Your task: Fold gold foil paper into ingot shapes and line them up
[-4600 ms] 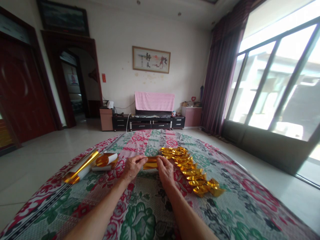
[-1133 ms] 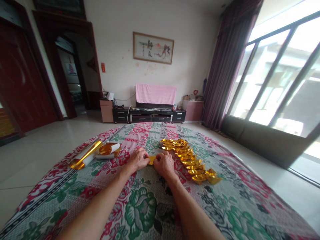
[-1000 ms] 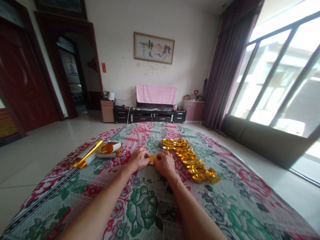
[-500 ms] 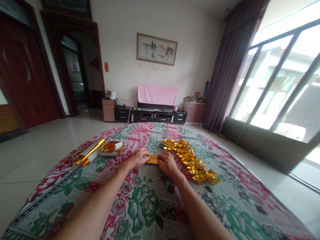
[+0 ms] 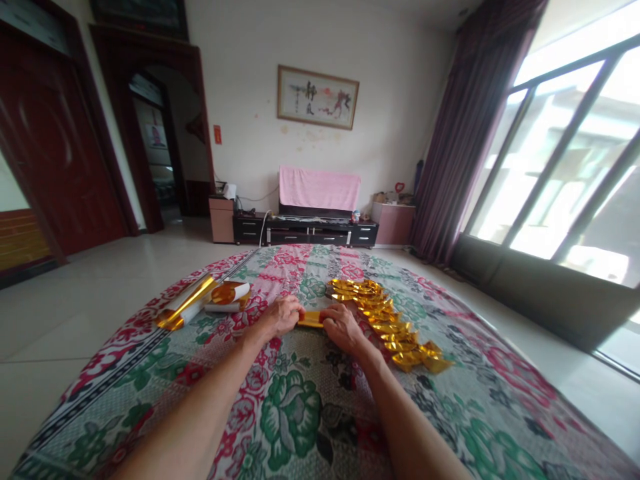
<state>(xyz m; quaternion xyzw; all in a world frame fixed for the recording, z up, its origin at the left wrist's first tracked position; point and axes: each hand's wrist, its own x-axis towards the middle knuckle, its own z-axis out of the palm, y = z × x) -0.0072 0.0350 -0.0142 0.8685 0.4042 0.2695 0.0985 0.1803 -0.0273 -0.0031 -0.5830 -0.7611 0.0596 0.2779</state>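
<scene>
A folded strip of gold foil paper (image 5: pixel 311 319) stretches between my two hands, just over the patterned tablecloth. My left hand (image 5: pixel 285 315) has its fingers closed on the strip's left end. At the other end, my right hand (image 5: pixel 343 327) grips the strip with curled fingers. Just right of that hand, several folded gold paper ingots (image 5: pixel 383 313) lie in a slanting row. Off to the left are curled sheets of gold foil paper (image 5: pixel 187 305) with white backs, and another rolled sheet (image 5: pixel 229 293) lies beside them.
The floral tablecloth (image 5: pixel 290 413) covers a large rounded table. Beyond its far edge, a low black cabinet (image 5: pixel 295 235) bears a screen draped with a pink cloth (image 5: pixel 320 188). Tall windows and a purple curtain (image 5: pixel 465 120) stand on the right, and a dark red door (image 5: pixel 55 147) on the left.
The whole view has shifted slightly, so things appear a little further right. My hands keep hold of the gold strip, and more of it shows between them.
</scene>
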